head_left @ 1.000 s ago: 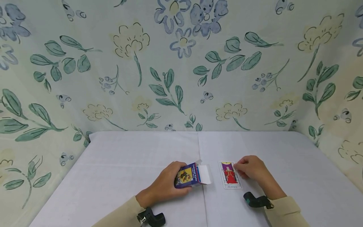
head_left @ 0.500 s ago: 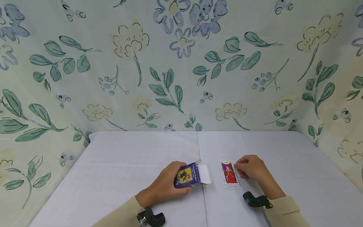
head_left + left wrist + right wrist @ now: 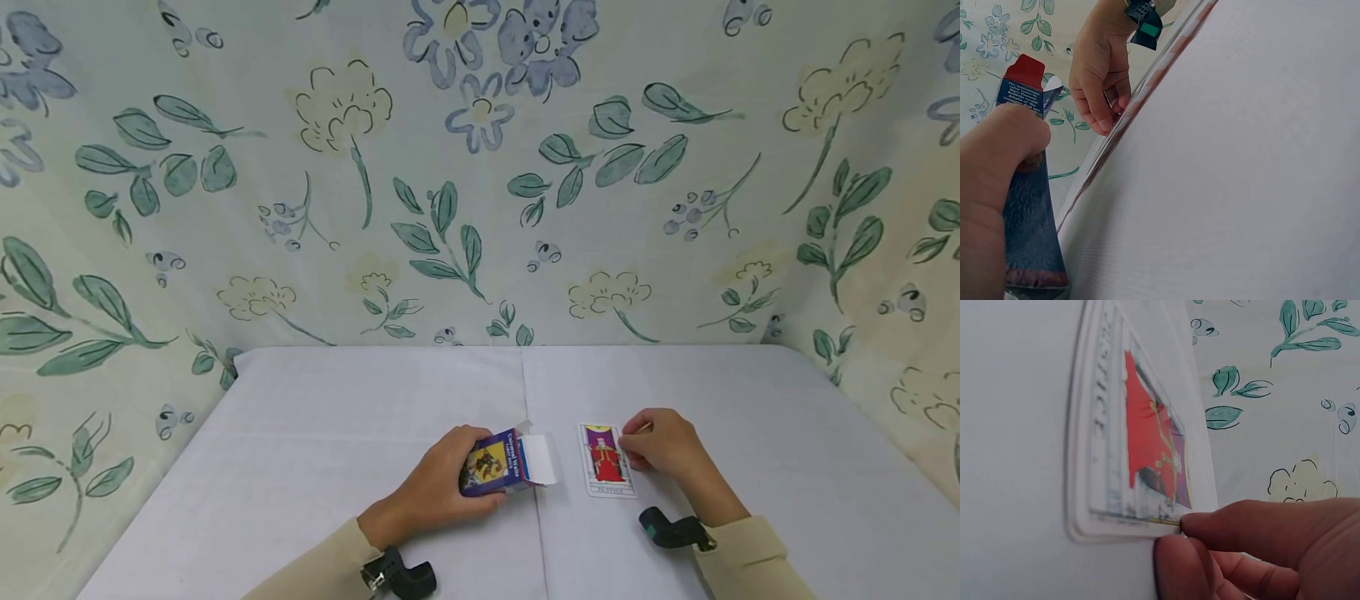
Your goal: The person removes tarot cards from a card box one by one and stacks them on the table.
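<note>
At left, your left hand [image 3: 438, 486] grips the box [image 3: 491, 468], thumb and fingers spread by its width and clamped on opposite sides, the white end flap [image 3: 538, 459] standing open toward the right. Near the flap, the Justice card [image 3: 605, 461] lies face up on the white cloth [image 3: 360, 425], title toward you. At right, your right hand [image 3: 666, 446] pinches the card's right edge, fingertips nearly together, the other fingers curled.
</note>
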`<action>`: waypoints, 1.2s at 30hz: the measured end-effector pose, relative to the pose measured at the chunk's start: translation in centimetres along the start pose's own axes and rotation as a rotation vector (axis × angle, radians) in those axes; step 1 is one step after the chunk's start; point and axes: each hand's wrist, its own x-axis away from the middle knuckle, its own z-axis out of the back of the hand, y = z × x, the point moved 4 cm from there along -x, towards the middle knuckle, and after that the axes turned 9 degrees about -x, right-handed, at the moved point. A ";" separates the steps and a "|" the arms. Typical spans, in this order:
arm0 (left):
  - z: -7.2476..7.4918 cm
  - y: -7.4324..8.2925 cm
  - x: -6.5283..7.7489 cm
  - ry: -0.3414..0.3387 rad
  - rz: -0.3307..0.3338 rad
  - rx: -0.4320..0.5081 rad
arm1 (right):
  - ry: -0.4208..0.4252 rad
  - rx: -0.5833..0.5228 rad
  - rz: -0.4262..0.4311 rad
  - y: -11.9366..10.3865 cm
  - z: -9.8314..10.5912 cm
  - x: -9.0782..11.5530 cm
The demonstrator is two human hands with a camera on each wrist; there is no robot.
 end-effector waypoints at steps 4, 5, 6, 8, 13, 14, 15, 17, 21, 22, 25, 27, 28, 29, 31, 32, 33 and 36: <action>0.0 0.0 0.0 -0.003 0.003 0.004 | -0.001 0.000 0.006 0.1 0.0 -0.1; 0.0 0.0 0.0 -0.004 0.004 0.004 | -0.002 0.001 0.004 0.1 0.0 -0.1; 0.0 0.0 0.0 -0.004 0.005 0.005 | -0.002 0.002 0.004 0.2 0.0 -0.2; 0.1 0.0 0.1 -0.004 0.007 0.004 | -0.003 0.003 0.004 0.2 -0.1 -0.2; 0.0 -0.1 0.0 -0.006 0.005 0.008 | -0.002 0.004 0.007 0.1 0.1 -0.2; 0.0 -0.1 0.0 -0.008 0.004 0.009 | -0.001 0.006 0.009 0.1 0.1 -0.2; -0.1 -0.1 0.0 -0.010 0.005 0.010 | 0.000 0.008 0.012 0.0 0.3 -0.1; -0.2 -0.2 0.0 -0.014 0.008 0.012 | 0.000 0.012 0.023 -0.1 0.5 0.0; -0.3 -0.3 0.0 -0.014 0.010 0.017 | -0.002 0.025 0.062 -0.6 1.1 -0.1; -0.4 -0.3 0.0 -0.011 0.003 0.018 | -0.002 0.025 0.070 -0.7 1.2 -0.1; -0.5 -0.3 0.1 -0.012 -0.008 0.024 | -0.005 0.015 0.081 -0.9 1.2 -0.2; -0.6 -0.3 0.1 -0.015 -0.013 0.029 | -0.010 0.008 0.084 -1.1 0.9 -0.1; -0.6 -0.2 0.1 -0.016 -0.015 0.030 | -0.016 0.007 0.091 -1.1 0.7 -0.1; -0.6 -0.3 0.2 -0.019 -0.013 0.032 | -0.023 0.005 0.099 -1.3 0.5 0.0; -0.6 -0.3 0.2 -0.016 -0.015 0.034 | -0.036 0.011 0.114 -1.6 0.0 0.2; -0.5 -0.2 0.1 -0.012 -0.019 0.032 | -0.043 0.012 0.122 -1.8 -0.1 0.3; -0.4 -0.2 0.1 -0.006 -0.022 0.028 | -0.048 0.009 0.131 -2.1 -0.3 0.4; -0.3 -0.2 0.1 0.007 -0.030 0.022 | -0.054 -0.001 0.151 -2.7 -0.7 0.8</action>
